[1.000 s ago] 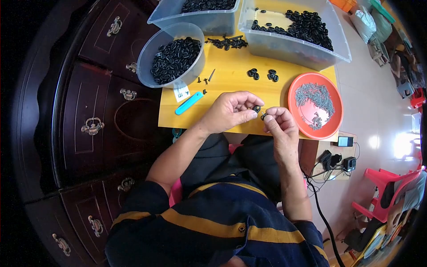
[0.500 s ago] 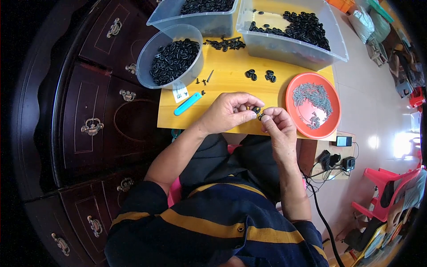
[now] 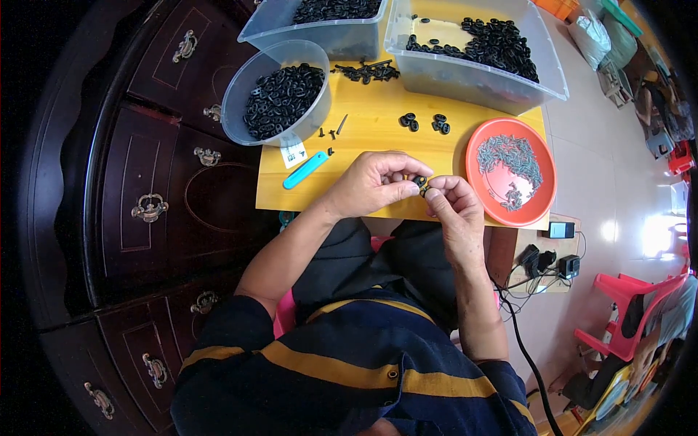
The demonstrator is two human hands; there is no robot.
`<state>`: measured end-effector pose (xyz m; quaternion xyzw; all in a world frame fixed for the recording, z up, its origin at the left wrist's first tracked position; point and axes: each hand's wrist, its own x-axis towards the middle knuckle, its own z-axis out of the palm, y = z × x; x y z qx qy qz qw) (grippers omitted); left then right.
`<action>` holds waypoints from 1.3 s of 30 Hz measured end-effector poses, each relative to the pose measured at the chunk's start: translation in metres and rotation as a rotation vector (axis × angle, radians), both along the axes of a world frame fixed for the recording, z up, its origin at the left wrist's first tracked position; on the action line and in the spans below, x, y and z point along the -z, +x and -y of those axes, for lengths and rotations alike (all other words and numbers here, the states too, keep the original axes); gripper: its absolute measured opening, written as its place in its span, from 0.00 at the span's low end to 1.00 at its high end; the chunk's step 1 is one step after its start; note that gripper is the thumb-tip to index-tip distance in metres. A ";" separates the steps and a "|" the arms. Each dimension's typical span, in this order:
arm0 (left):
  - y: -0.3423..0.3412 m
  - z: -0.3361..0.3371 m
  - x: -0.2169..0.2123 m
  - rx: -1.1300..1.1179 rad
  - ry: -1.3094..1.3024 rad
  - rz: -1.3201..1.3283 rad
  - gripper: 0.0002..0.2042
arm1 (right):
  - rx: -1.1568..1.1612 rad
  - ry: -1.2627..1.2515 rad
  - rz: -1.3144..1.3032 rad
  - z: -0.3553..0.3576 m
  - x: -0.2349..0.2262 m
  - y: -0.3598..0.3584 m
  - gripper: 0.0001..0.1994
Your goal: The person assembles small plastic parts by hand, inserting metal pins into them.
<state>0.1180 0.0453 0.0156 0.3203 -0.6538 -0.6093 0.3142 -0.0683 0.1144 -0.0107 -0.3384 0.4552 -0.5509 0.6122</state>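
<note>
My left hand (image 3: 369, 184) pinches a small black oval plastic part (image 3: 419, 180) between thumb and fingertips, above the front edge of the yellow table (image 3: 363, 149). Close against it, my right hand (image 3: 458, 207) is closed, thumb pressed to the fingers at the same spot. What its fingertips hold is too small and hidden to tell. Two little clusters of black oval parts (image 3: 409, 121) lie beyond the hands. To the right of my right hand stands a red-orange round dish (image 3: 473, 174) with many small grey screw-like pieces (image 3: 520, 161).
A round clear tub (image 3: 236, 109) full of black parts stands at left. Two clear bins (image 3: 472, 83) with more parts sit at the back. A turquoise-handled tool (image 3: 305, 170), dark screws (image 3: 332, 134) and a heap of black pieces (image 3: 367, 70) lie on the table. Dark drawers (image 3: 167, 211) border the left.
The fingertips have shifted slightly around the black oval part, and my right fingertips sit a touch closer to it. Otherwise the scene stays the same.
</note>
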 end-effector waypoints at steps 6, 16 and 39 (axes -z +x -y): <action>-0.001 0.002 0.001 0.045 -0.132 0.093 0.14 | 0.008 -0.006 0.003 0.000 -0.001 0.000 0.06; -0.007 0.007 0.002 0.056 -0.232 0.034 0.13 | -0.018 0.146 0.170 0.001 0.001 -0.002 0.07; -0.033 -0.013 -0.012 -0.164 -0.773 0.459 0.16 | -0.036 0.194 0.462 0.002 0.011 -0.005 0.09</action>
